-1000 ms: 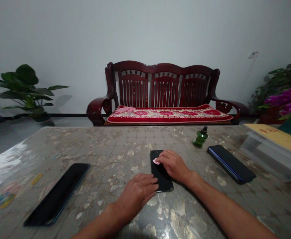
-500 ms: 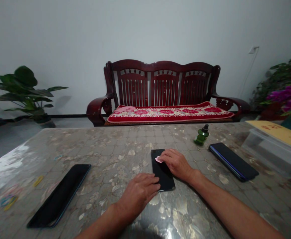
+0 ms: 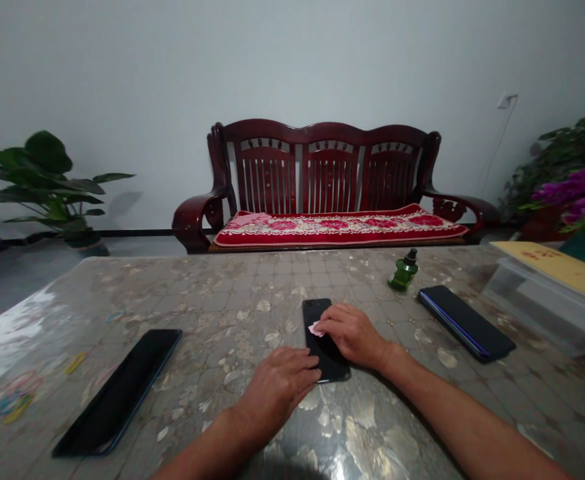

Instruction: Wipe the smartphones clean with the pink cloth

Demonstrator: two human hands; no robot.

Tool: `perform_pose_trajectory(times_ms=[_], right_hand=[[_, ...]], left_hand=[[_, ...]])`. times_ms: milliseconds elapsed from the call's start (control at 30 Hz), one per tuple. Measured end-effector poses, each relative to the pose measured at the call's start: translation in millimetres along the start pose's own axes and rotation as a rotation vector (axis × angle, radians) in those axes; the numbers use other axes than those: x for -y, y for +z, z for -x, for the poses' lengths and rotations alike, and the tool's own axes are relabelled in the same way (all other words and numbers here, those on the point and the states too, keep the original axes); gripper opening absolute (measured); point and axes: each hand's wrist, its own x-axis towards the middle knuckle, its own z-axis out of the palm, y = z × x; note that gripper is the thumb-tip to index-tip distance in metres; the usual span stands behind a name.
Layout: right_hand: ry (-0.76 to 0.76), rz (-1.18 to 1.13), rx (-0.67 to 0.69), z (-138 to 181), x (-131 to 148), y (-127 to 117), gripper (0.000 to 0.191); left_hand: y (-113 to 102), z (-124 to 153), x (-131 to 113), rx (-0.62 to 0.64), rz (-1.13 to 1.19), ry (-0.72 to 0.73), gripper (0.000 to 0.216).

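Note:
A black smartphone (image 3: 333,360) lies flat on the table in front of me, its top end pointing away. My left hand (image 3: 281,381) rests at the phone's lower left edge, fingers stretched out and their tips touching it. Over the phone's upper right part, my right hand (image 3: 355,335) is closed on a small pink cloth (image 3: 315,329), pressing it against the dark surface. Only a corner of the cloth shows; the fingers hide the rest.
Left of me lies another black smartphone (image 3: 120,393), with coloured rubber bands (image 3: 20,400) beyond it. On the right are a green spray bottle (image 3: 403,272), a dark phone (image 3: 465,323) and a clear plastic box (image 3: 537,307) under a yellow envelope (image 3: 557,260). A wooden bench (image 3: 330,167) stands behind.
My right hand has slid slightly down the phone towards me with the pink cloth. The left hand keeps its place on the phone's edge.

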Motion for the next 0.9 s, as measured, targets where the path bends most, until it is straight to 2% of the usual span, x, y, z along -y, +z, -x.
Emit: perform_pose_trajectory(times_ms=[67,233,400,567,900], right_hand=[[-0.039,-0.035,0.035,-1,1,1,0.024],[0.052,0.037,-0.047,0,-5,4,0.021],[-0.008,0.039,-0.048,3,-7,1,0.019],[0.027,0.036,-0.079,2,-8,2,0.02],[0.01,-0.032,-0.054,3,-5,-2,0.023]], left_hand=[[0,0,0,0.003,-0.006,0.0,0.019],[-1,1,0,0.012,0.013,-0.016,0.02],[-1,0,-2,0.009,0.011,-0.011,0.023],[-2,0,-3,0.016,0.01,-0.018,0.021],[2,0,-4,-0.007,-0.011,-0.026,0.017]])
